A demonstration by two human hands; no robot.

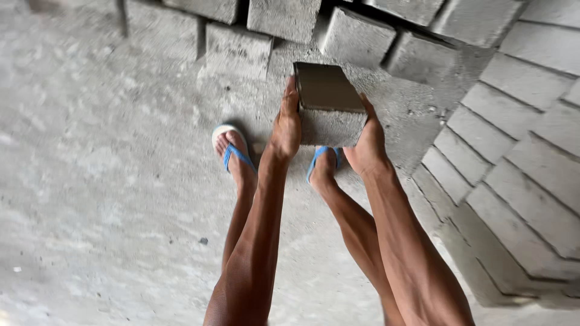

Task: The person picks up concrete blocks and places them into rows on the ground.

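Note:
I hold a grey concrete block (329, 111) in the air in front of me, above my feet. My left hand (286, 124) presses flat against its left side. My right hand (367, 142) clasps its right side from below. The block's darker top face is turned up towards the camera. Under it, my two feet in blue and white flip-flops (232, 148) stand on the rough concrete floor (90, 151).
A stacked wall of grey blocks (519, 151) rises at the right. More loose blocks (238, 51) lie in a row along the top of the view, just beyond my feet. Bare concrete floor spreads out to the left.

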